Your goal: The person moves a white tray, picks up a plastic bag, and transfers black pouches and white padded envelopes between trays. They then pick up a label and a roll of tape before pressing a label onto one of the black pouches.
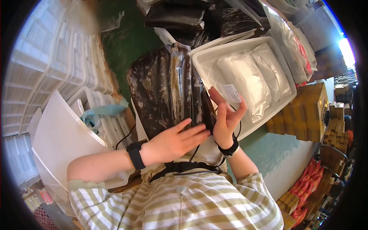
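Observation:
A dark, glossy plastic-wrapped bundle (153, 92) with pale specks and a shiny folded seam lies in front of my body. Over its near edge is my left hand (172, 142), its fingers stretched out and spread, holding nothing. My right hand (228, 120) is raised by the right side of the bundle. A small translucent white label (230, 93) is at its fingertips, held near the tray rim. To the right stands a white plastic tray (198, 61) with clear-wrapped pale packages (245, 78) inside.
Stacked white crates (57, 57) rise on the left. Near them are a white panel (65, 134) and a blue-green ribbon (105, 110). More dark bags (174, 15) lie at the top. Taped cartons (306, 111) and red net sacks (308, 178) stand on the right. Black cables run near my wrists.

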The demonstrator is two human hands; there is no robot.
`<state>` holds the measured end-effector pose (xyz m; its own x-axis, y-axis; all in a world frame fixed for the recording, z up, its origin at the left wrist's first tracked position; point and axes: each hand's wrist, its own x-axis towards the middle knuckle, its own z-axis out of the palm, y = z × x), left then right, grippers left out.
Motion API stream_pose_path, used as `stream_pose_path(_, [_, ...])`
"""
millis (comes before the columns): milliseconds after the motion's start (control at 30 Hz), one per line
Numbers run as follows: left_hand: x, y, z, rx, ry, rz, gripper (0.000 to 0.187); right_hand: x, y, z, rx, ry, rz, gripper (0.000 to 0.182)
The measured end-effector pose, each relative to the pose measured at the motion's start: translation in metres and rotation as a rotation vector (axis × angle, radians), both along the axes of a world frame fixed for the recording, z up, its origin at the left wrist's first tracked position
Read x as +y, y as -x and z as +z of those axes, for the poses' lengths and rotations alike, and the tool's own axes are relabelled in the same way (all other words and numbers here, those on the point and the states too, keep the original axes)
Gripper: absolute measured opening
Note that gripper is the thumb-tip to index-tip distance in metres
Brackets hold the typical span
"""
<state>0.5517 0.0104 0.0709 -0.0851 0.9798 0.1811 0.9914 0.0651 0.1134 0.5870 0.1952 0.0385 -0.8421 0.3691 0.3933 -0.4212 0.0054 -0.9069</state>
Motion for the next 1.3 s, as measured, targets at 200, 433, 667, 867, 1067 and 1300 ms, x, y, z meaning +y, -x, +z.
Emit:
stream_pose_path(200, [0.012, 0.025, 0.021, -0.207, 0.003, 0.083, 0.061, 0.005, -0.005, -0.010, 0.125, -0.044, -0.121, 0.035])
stream_pose_path(433, [0.025, 0.068, 0.025, -0.205, -0.041, 0.270, 0.067, 0.004, -0.003, -0.005, 0.171, -0.134, -0.164, 0.030])
stream_pose_path(667, [0.026, 0.077, 0.027, -0.107, -0.008, 0.434, 0.072, 0.007, -0.004, 0.001, 0.109, -0.138, -0.055, 0.041])
stream_pose_path(867, [0.019, 0.061, 0.027, -0.195, -0.064, 0.533, 0.080, 0.015, -0.007, 0.010, 0.012, -0.062, 0.064, 0.050])
stream_pose_path(1067, [0.007, 0.042, 0.035, -0.187, 0.064, 0.485, 0.083, 0.023, -0.012, 0.015, 0.007, -0.093, 0.027, 0.052])
stream_pose_path(1300, [0.001, 0.065, 0.046, -0.050, 0.145, 0.477, 0.076, 0.002, -0.009, 0.002, 0.020, -0.251, 0.069, 0.053])
